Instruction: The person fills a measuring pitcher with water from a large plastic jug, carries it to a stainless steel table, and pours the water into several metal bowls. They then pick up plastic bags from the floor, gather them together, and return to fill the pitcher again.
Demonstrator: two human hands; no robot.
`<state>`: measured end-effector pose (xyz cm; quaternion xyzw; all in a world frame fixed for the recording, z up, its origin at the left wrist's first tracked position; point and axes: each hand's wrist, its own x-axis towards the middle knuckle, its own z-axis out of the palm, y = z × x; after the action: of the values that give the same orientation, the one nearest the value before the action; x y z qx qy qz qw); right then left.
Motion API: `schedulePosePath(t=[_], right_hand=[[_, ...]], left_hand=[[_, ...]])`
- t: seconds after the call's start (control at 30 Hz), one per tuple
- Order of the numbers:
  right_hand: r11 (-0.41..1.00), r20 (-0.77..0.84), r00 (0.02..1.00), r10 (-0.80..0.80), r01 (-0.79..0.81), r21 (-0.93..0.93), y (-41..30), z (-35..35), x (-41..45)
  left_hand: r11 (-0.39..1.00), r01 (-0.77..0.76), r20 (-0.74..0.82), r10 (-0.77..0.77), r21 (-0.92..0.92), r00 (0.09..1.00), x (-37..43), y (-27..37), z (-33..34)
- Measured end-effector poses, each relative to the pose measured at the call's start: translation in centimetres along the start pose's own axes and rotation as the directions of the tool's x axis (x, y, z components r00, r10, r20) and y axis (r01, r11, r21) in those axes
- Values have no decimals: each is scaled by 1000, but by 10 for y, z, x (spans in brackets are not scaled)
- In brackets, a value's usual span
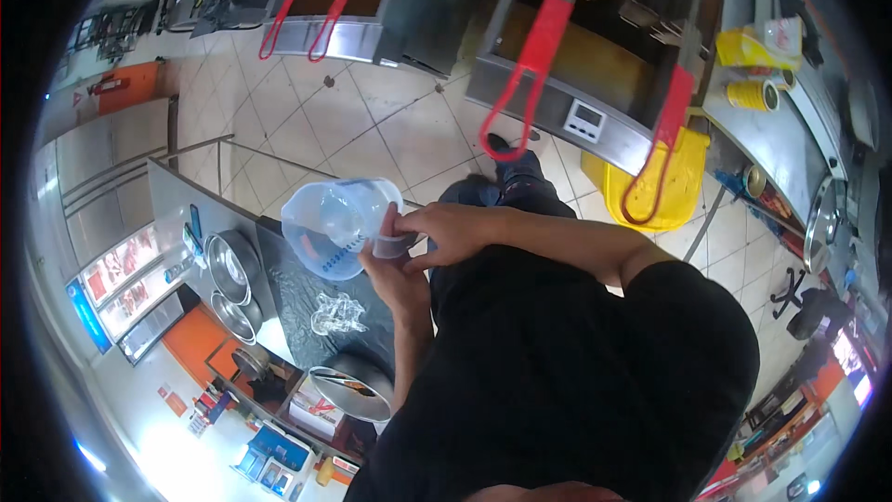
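Observation:
A translucent plastic measuring jug (324, 223) with blue scale marks is held above the near edge of the worktop, its mouth facing up towards me. My right hand (449, 233) reaches across and grips the jug's handle side. From below, my left hand (398, 286) holds the same side, its fingers against the jug wall by the handle. The two hands meet there and partly hide the handle. Beneath the jug, black plastic sheeting (296, 307) covers part of the worktop, and a crumpled piece of clear plastic film (339, 314) lies on it.
Metal bowls (233, 266) and a large metal pot (362, 383) stand on the worktop. Ahead are a deep fryer (585, 56) with red-handled baskets (540, 35) overhanging its front, and another fryer (355, 31). A yellow plastic bin (655, 185) sits below, on the tiled floor (390, 118).

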<state>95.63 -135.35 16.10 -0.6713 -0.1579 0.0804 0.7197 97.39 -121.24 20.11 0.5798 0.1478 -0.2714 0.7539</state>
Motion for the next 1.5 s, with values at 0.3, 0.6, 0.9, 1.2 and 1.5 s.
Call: schedulePosePath(t=[0.3,0.6,0.9,1.2,1.5], right_hand=[[954,-191,935,300,-293,66,18,-76,39],[976,186,964,188,-161,-147,18,-75,178],[979,-282,944,-172,132,-156,49,16,314],[987,-67,987,-145,149,65,68,98,447],[957,521,829,-203,281,-74,31,158,624]], left_hand=[[970,-127,-14,133,209,991,70,18,-9],[971,-18,-33,10,-239,999,149,72,-43],[941,-62,-360,-66,-333,930,211,138,-90],[830,-503,-634,258,-242,729,216,222,-176],[950,-183,-967,256,254,-16,193,195,-336]])
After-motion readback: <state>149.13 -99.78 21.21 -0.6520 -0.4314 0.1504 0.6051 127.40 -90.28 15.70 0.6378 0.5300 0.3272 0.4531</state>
